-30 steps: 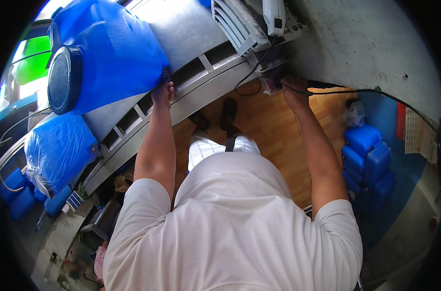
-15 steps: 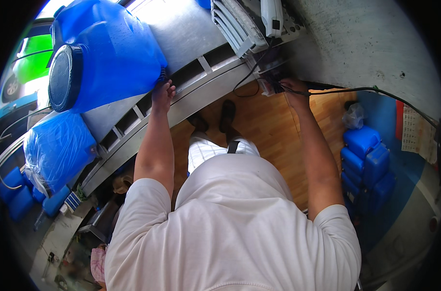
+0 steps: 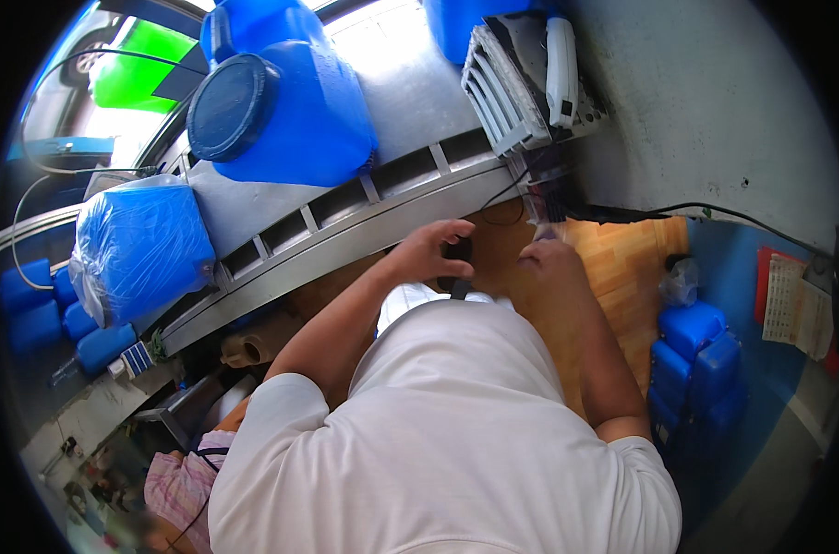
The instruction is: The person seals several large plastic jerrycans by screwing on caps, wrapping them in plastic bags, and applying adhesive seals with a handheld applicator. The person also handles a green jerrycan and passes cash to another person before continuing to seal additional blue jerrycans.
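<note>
My left hand is in front of my belly, thumb and fingers apart and curved, with nothing held. Past its fingers, a dark shape on the floor shows, probably a sandal. My right hand is closed, fingers pinched at a small piece of clear plastic, whose kind I cannot make out. This lies just below a bundle of dark cables at the end of the metal counter. On the counter, a large blue jerrycan with a dark round cap lies on its side.
A plastic-wrapped blue container sits at the counter's left end. A grey slatted rack and a white handheld device are at the back right. Blue jerrycans are stacked on the right. A person in a pink checked garment is at lower left.
My left hand has come off the jerrycan and moved right and nearer, in front of my belly. My right hand has drawn back from the cables toward me. The view has shifted.
</note>
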`<state>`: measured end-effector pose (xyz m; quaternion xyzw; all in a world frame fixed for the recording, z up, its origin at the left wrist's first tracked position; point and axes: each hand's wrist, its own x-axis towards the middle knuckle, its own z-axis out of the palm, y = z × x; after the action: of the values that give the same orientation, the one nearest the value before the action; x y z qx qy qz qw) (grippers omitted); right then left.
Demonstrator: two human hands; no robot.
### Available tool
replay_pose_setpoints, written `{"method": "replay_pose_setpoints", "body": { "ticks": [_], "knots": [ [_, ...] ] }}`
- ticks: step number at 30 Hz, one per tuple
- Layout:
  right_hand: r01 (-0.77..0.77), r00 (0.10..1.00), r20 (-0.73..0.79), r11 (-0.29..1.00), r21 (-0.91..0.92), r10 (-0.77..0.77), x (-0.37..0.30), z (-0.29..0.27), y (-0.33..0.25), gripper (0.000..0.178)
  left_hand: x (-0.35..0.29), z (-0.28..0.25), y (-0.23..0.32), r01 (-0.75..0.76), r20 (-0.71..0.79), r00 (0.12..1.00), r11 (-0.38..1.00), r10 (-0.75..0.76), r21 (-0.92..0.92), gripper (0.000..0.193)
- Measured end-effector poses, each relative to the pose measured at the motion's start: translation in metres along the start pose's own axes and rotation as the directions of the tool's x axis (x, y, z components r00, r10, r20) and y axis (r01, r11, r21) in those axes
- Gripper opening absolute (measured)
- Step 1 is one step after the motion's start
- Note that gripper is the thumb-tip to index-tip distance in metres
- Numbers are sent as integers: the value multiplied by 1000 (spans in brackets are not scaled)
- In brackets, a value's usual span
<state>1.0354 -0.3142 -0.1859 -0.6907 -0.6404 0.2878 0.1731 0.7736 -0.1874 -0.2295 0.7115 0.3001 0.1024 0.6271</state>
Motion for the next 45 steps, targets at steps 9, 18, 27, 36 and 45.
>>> {"method": "replay_pose_setpoints", "body": {
  "ticks": [9, 18, 27, 36, 45],
  "knots": [
    [337, 934, -278, 817, 467, -227, 79, -48, -163, 29, -32, -86, 113, -155, -290, 954, 951, 74, -267, 18],
    [379, 916, -287, 835, 399, -279, 166, -56, -232, 13, -81, -215, 153, -264, -416, 909, 822, 37, -504, 43],
    [432, 640, -529, 830, -351, -557, 252, -62, -296, 16, -85, -322, 147, -114, -679, 625, 905, 386, 410, 56],
    [253, 817, -438, 916, -312, -375, 292, -77, -321, 19, -55, -360, 159, 110, -574, 798, 891, 185, 441, 47],
    [62, 990, -127, 998, 13, -60, 305, -75, -319, 51, -58, -369, 165, 141, -449, 882, 831, 141, 538, 52]
  ]
}}
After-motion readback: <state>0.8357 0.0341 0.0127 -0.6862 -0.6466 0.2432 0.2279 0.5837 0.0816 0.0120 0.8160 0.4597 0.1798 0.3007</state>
